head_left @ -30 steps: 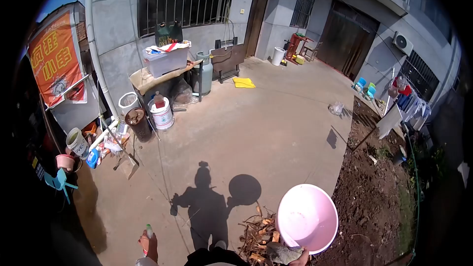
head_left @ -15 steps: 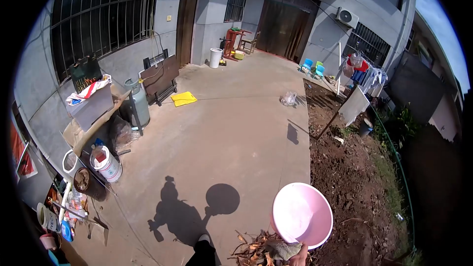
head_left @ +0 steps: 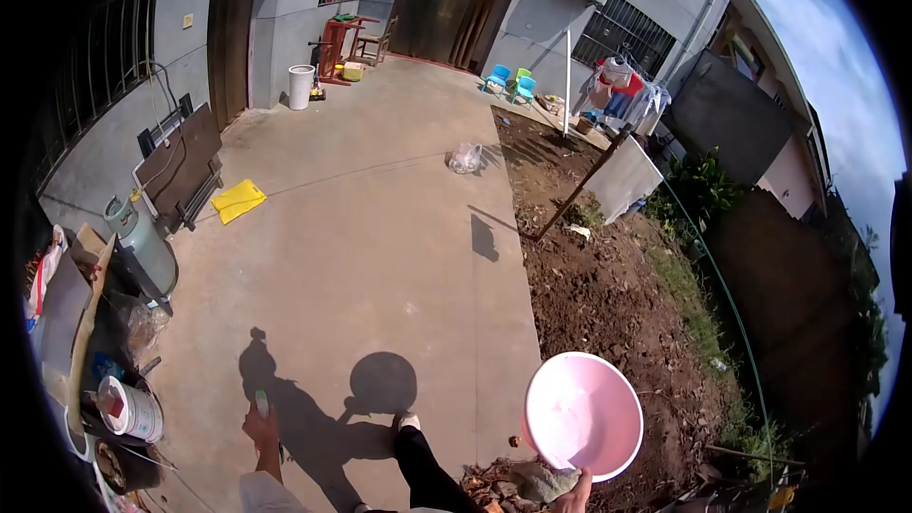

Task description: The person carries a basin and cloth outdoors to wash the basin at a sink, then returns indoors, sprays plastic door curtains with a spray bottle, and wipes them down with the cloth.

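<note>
Right hand [head_left: 574,493] has its fingers clamped on the rim of a pink plastic basin [head_left: 581,418], grey-green cloth [head_left: 543,481] bunched beside them. Left hand [head_left: 259,429] is curled round some green-tipped thing [head_left: 261,401], can't tell what. Carrying looks like the current step, so imo the next move just needs a steady rim grip. White bucket [head_left: 133,410] has printing, too tiny to read; nothing legible on the gas cylinder [head_left: 142,242] behind either.

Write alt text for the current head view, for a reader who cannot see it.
A person's right hand holds a pink basin by its near edge; the left hand holds a small green item. The person's shadow falls across a concrete yard beside brown soil, with a grey house beyond.
</note>
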The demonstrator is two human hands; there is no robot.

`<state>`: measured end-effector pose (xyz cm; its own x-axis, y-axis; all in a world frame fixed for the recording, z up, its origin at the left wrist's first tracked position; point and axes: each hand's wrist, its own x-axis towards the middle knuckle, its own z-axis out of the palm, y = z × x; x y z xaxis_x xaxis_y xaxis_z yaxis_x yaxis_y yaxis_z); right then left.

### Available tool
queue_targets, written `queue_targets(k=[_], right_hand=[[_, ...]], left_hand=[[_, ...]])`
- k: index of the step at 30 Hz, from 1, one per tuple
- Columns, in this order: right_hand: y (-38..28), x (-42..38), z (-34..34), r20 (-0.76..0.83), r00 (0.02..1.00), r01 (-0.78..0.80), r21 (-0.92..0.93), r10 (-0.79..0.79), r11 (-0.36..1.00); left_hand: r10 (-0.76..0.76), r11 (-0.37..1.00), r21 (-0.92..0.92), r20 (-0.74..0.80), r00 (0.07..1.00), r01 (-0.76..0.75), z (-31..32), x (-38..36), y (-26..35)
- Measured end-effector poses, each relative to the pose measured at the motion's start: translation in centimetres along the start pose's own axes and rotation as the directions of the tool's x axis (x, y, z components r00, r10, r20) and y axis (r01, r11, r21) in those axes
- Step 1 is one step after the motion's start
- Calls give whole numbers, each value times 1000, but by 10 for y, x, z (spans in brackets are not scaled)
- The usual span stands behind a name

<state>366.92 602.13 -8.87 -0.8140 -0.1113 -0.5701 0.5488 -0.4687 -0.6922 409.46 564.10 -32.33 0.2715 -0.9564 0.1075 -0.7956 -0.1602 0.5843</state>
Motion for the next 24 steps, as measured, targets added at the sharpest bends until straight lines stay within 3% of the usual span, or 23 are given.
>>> queue_targets(k=[3,7,9,11,13,14,16,19,23,24], right_hand=[[-3,54,53,-24,999,32,-4,-32,999],[-10,123,146,-17,999,30,15,-29,999],[-14,152,196,6,1000,28,5,-28,1000],[-18,174,252,8,1000,27,-5,-27,1000],[-12,194,320,-146,989,-25,-16,22,1000],[0,222,330,-41,999,-5,-61,2,998],[14,267,373,24,999,-23,-95,25,995],[32,325,457,68,995,-60,-118,69,991],[54,380,570,92,992,-78,-123,90,989],[54,392,593,86,993,-71,-124,82,990]], left_hand=[[82,992,87,105,991,-91,40,34,63],[30,978,204,95,995,-49,66,56,116],[-134,969,218,82,988,113,78,55,127],[-197,957,234,82,977,173,86,56,134],[-253,941,248,63,965,231,95,67,143],[-326,908,286,23,945,306,99,73,149],[-407,860,325,-27,913,393,105,95,159],[-529,790,305,-100,843,532,128,131,199],[-509,834,166,-138,850,526,143,240,328],[-528,835,107,-120,841,540,173,265,327]])
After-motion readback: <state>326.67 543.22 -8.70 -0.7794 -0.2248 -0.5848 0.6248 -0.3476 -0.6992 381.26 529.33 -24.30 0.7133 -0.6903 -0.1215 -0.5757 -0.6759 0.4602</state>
